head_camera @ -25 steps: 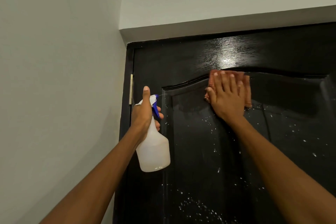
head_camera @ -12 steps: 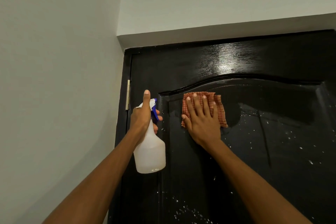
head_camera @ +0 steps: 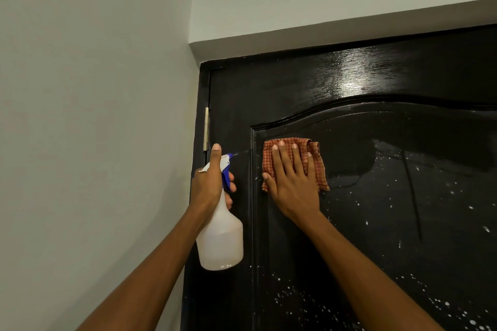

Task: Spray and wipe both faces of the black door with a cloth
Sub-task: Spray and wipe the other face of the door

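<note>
the right hand point(head_camera: 291, 183) lies flat with straight fingers, pressing the cloth point(head_camera: 317, 158) against the upper left of the door point(head_camera: 295, 83), just inside the raised arch of the panel; the left hand point(head_camera: 212, 183) is wrapped round the neck of the bottle point(head_camera: 220, 239), thumb up along the back, fingers on the blue trigger, nozzle aimed at the door just beside the cloth

the cloth is a thin checked rag, soft and limp, likely to bunch or slip unless the whole palm bears on it, so a flat hand over its middle looks the right hold; the bottle looks like light, translucent plastic, seemingly near empty, and is best held at the neck where the trigger sits

the door is glossy black, hard and probably slick where wet; white droplets speckle the panel to the right and below, while a darker band beside the cloth looks wiped; a brass hinge point(head_camera: 206, 129) sits at the left edge, with a pale wall point(head_camera: 94, 115) close on that side and a beam point(head_camera: 322, 24) above
</note>
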